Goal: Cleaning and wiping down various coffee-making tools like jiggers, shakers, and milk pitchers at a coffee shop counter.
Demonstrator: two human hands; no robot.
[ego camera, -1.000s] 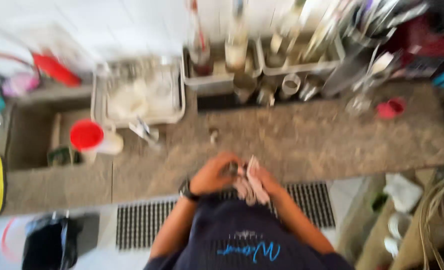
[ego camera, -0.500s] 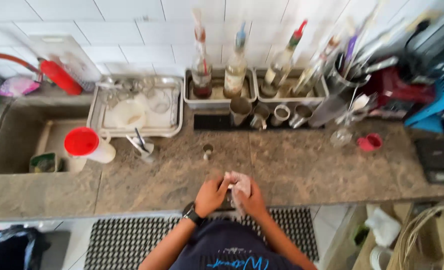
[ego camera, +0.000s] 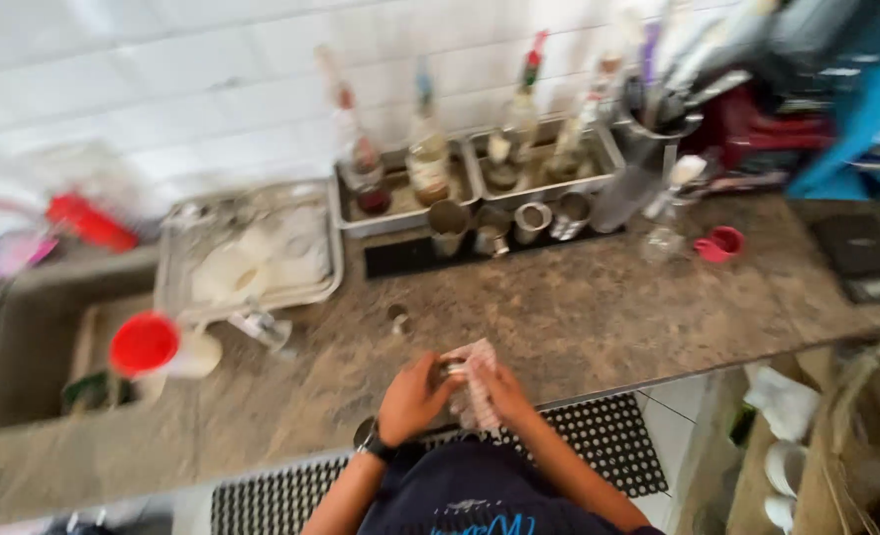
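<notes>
Pinkish cloth [ego camera: 475, 386] sits bunched between left hand [ego camera: 415, 396] and right hand [ego camera: 504, 391], both closed on it, at the stone counter's [ego camera: 599, 317] six-o'clock edge, bare surface toward twelve.

The desk [ego camera: 599, 317] is mottled brown and grey stone. The cloth [ego camera: 477, 391] between the hands is pale pink with a faint check. A red lid [ego camera: 144, 344] tops a white jug [ego camera: 194, 355]. The floor mat [ego camera: 613, 441] is black with rows of holes. A small red cup [ego camera: 722, 243] sits by silver metal cups [ego camera: 509, 225]; the wall tiles [ego camera: 163, 79] are white.
</notes>
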